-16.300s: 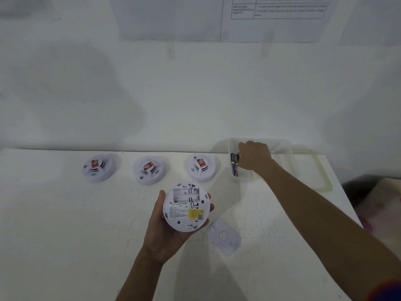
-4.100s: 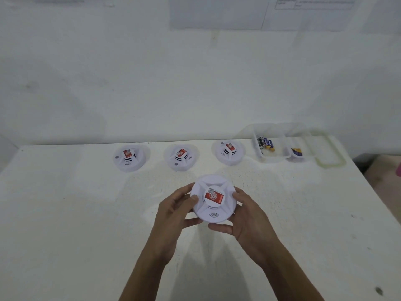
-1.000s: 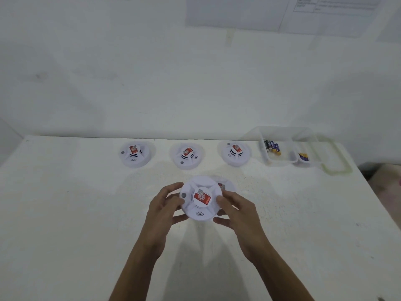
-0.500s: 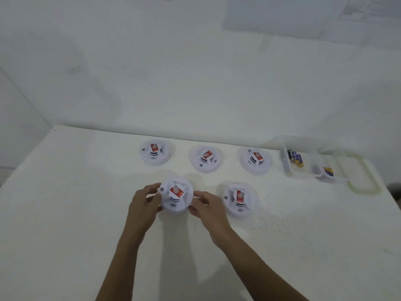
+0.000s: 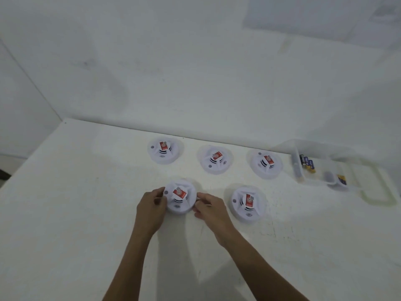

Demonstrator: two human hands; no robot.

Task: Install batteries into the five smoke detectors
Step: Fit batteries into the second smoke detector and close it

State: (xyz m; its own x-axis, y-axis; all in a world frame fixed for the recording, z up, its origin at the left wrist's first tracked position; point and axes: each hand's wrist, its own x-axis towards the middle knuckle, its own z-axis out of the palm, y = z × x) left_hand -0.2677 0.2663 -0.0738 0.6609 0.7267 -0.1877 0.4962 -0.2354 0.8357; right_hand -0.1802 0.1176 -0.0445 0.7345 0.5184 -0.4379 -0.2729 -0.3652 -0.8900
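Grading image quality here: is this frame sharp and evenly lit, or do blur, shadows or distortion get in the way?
Head view: soft overall; the red label on the held smoke detector and the batteries in the clear box are unreadable. Head view: flat light, no glare, faint arm shadows on the table. Head view: table's far edge runs slanted, likely the wide-angle lens.
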